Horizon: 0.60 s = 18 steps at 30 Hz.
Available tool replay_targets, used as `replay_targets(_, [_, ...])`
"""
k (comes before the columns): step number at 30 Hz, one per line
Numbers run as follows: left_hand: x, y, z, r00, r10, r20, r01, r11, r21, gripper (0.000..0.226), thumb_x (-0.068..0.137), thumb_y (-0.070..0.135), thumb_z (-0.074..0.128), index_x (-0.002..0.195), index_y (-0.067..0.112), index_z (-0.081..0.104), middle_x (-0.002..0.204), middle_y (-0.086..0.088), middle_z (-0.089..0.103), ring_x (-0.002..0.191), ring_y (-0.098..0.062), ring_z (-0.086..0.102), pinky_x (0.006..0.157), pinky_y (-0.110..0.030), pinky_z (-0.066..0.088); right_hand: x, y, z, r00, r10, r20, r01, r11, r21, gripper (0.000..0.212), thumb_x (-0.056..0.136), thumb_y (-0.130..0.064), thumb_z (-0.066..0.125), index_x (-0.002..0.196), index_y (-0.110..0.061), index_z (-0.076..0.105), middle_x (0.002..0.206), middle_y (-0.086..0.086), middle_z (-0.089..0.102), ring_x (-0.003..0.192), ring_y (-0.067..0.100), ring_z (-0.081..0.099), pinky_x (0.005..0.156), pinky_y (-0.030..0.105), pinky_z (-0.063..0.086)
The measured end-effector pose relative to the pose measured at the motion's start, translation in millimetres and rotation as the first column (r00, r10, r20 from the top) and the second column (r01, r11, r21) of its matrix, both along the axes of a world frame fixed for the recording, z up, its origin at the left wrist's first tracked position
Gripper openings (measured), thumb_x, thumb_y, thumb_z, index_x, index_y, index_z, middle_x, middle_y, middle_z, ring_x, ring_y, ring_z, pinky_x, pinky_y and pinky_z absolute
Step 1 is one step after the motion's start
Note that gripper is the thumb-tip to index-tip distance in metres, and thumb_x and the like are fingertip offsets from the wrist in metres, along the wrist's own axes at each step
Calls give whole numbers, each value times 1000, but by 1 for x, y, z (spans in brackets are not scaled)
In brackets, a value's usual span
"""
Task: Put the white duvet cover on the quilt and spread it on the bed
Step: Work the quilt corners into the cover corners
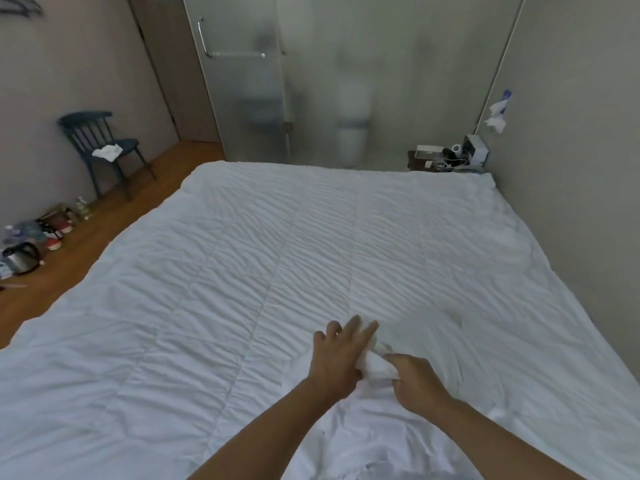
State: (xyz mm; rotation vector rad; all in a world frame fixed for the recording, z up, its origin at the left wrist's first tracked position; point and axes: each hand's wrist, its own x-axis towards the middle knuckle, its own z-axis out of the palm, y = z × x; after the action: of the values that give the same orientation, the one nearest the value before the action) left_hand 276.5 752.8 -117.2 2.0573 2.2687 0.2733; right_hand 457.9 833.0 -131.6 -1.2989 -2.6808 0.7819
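Low centre of frame: left hand [341, 355] with fingers spread on a bunched fold of white duvet cover [374, 367], right hand [415, 379] pinching that fold. Quilt [311, 244] lay flat across the bed, filling mid-frame. Judged early: cover not yet on, spreading left.

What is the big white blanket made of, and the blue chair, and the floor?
The quilt looks like soft matte cloth: wrinkles, stitched seams. The chair seems painted wood, given its dull blue spindles, though that's uncertain. The floor looks like smooth brown wood or laminate planks.
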Motion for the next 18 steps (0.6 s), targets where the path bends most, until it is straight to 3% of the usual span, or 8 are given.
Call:
replay_targets(1, [-11, 8, 4, 999, 49, -4, -50, 996, -73, 80, 75, 48, 79, 144, 42, 40, 160, -1, 33, 133, -37, 38, 94, -52, 43, -2, 3, 5, 1000, -2, -17, 2, 1000, 8, 35, 88, -7, 55, 113, -21, 74, 101, -4, 76, 94, 19, 71, 84, 30, 56])
replay_targets(3, [-31, 24, 10, 992, 66, 108, -45, 982, -184, 58, 80, 58, 74, 129, 33, 54, 147, -2, 50, 137, -37, 41, 98, -46, 42, -3, 10, 17, 998, -24, -51, 24, 1000, 4, 33, 84, -8, 50, 103, -22, 73, 94, -4, 74, 87, 21, 71, 77, 34, 56])
replay_targets(5, [-39, 34, 24, 945, 30, 326, 16, 990, -138, 43, 86, 51, 73, 112, 22, 55, 110, -2, 69, 109, -31, 64, 79, -37, 47, 0, 20, 30, 993, -72, -97, 70, 997, -24, 27, 85, -9, 51, 96, -26, 69, 87, -6, 71, 81, 19, 69, 74, 37, 57])
replay_targets(8, [-41, 47, 55, 875, -11, 484, -13, 999, 46, 34, 86, 38, 75, 97, 20, 48, 84, 3, 66, 80, -23, 65, 66, -38, 47, 5, 39, 54, 982, -139, -129, 134, 990, -49, 23, 90, -6, 57, 97, -24, 68, 87, -5, 71, 80, 17, 69, 76, 37, 60])
replay_targets(11, [-31, 57, 91, 799, -44, 600, -39, 992, 124, 40, 77, 29, 84, 95, 25, 48, 83, 14, 59, 74, -6, 58, 62, -21, 42, 0, 51, 84, 980, -146, -133, 133, 986, -103, 4, 93, -20, 65, 93, -16, 65, 88, -1, 69, 85, 24, 69, 70, 30, 53])
replay_targets(13, [-21, 58, 105, 762, -59, 645, -33, 991, 129, 43, 73, 24, 86, 97, 24, 49, 86, 13, 59, 75, -2, 57, 60, -13, 41, -8, 48, 107, 982, -79, -174, 48, 983, -178, 30, 86, -34, 75, 110, -24, 60, 100, -8, 66, 92, 15, 67, 71, 25, 50])
replay_targets(16, [-8, 49, 105, 668, -79, 740, 10, 995, 97, 53, 69, 9, 83, 109, 27, 52, 98, 5, 65, 87, -13, 65, 70, -29, 57, -17, 41, 132, 965, -14, -262, -47, 973, -226, 69, 73, -39, 87, 130, -36, 48, 110, -14, 64, 95, 4, 66, 71, 21, 51])
replay_targets(18, [-6, 40, 100, 555, -80, 828, 3, 996, 95, 68, 70, 7, 85, 122, 32, 48, 104, 0, 65, 92, -16, 67, 74, -34, 61, -15, 43, 133, 967, 22, -256, -73, 979, -190, 54, 76, -36, 87, 119, -35, 56, 101, -13, 67, 88, 4, 66, 72, 25, 53])
